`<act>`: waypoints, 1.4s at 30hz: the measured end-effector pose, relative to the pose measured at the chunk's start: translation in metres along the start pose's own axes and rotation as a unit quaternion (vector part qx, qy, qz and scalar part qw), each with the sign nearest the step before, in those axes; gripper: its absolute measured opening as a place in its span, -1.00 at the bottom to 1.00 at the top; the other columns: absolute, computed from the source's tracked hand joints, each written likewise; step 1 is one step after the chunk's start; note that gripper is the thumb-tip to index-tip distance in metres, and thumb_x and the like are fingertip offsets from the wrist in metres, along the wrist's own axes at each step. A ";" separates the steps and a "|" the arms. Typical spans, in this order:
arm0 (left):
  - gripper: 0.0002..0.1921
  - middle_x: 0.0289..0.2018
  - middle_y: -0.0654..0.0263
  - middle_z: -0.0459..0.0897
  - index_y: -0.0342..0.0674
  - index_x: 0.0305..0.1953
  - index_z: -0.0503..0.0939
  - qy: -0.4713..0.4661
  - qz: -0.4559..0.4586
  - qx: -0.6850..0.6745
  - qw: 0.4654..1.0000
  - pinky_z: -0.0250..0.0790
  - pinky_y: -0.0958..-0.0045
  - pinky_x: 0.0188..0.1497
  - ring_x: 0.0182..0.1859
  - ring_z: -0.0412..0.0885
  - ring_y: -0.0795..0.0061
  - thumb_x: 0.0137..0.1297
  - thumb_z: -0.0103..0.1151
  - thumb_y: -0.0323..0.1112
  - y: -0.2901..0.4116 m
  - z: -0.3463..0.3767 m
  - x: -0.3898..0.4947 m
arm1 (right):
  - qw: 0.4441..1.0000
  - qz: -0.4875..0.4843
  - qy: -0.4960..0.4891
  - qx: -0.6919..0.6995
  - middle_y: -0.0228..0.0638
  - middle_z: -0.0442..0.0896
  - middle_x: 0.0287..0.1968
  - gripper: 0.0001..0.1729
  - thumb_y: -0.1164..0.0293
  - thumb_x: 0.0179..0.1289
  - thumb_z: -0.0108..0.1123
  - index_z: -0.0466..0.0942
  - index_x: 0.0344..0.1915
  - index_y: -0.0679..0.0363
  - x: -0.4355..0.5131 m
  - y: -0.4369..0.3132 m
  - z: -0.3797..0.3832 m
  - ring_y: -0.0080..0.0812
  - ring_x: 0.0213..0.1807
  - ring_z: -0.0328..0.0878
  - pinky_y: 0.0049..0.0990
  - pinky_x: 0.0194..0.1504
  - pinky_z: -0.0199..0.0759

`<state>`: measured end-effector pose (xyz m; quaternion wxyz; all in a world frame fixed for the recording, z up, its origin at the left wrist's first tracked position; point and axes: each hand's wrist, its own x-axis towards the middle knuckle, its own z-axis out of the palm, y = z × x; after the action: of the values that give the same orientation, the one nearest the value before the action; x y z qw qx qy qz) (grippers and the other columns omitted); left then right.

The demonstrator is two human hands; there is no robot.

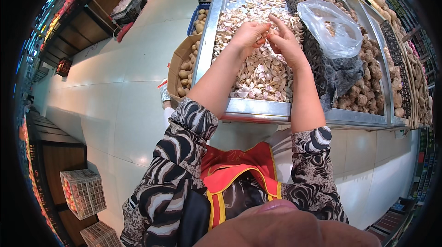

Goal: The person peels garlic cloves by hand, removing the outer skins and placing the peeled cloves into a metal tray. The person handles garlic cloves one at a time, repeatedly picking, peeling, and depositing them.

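Loose garlic cloves [266,77] lie spread over a metal-edged display bin in front of me. Above them, my left hand [251,35] and my right hand [284,41] meet, fingertips close together. My left hand's thumb and fingers are pinched together, and something small and pale, perhaps a garlic clove, shows between the two hands; the fingers partly hide it. The index finger of my right hand points up and away, while its other fingers curl in near the left fingertips. What each hand grips cannot be made out.
A clear plastic bag [333,31] and a dark cloth [345,74] lie over a black divider and brown root vegetables [362,100] on the right. Potatoes fill a cardboard box [178,52] and a blue crate [191,22] left of the metal rim [255,105]. A shoe [163,90] shows beside the box.
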<state>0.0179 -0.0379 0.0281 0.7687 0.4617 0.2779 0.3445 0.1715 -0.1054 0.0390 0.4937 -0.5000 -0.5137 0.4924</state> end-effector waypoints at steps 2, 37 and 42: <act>-0.79 -0.42 0.37 0.60 -0.19 -0.18 0.53 0.043 0.009 -0.082 0.996 0.08 0.73 -0.63 -0.56 0.40 0.76 0.41 0.30 -0.21 0.002 0.005 -0.002 | 0.984 -0.007 0.011 0.177 -0.38 0.55 -0.23 -0.23 0.59 0.33 0.04 0.09 0.53 0.29 -0.002 -0.004 0.004 -0.59 -0.29 0.47 -0.57 -0.18 0.40; -0.88 -0.36 0.16 0.56 -0.20 -0.14 0.40 0.020 -0.039 -0.221 0.974 0.08 0.70 -0.71 -0.56 0.39 0.60 0.53 0.05 -0.32 -0.007 -0.001 0.015 | 0.804 0.091 0.083 -0.582 -0.10 0.59 0.19 -0.72 0.24 0.31 0.23 0.69 -0.02 0.01 -0.008 0.010 0.001 -0.04 0.20 0.56 -0.12 0.19 0.47; -0.81 -0.35 0.14 0.59 -0.18 -0.10 0.44 0.021 -0.013 -0.211 0.977 0.08 0.72 -0.72 -0.55 0.45 0.58 0.45 0.22 -0.29 -0.005 0.005 0.008 | 0.814 0.005 0.084 -0.574 -0.05 0.74 -0.21 -0.71 0.48 0.22 0.16 0.71 -0.07 0.07 -0.003 0.021 0.001 0.00 -0.12 0.70 -0.13 0.00 0.54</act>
<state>0.0279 -0.0358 0.0246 0.8471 0.2784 0.2213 0.3949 0.1714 -0.1080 0.0175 0.1557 -0.7345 -0.6571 0.0666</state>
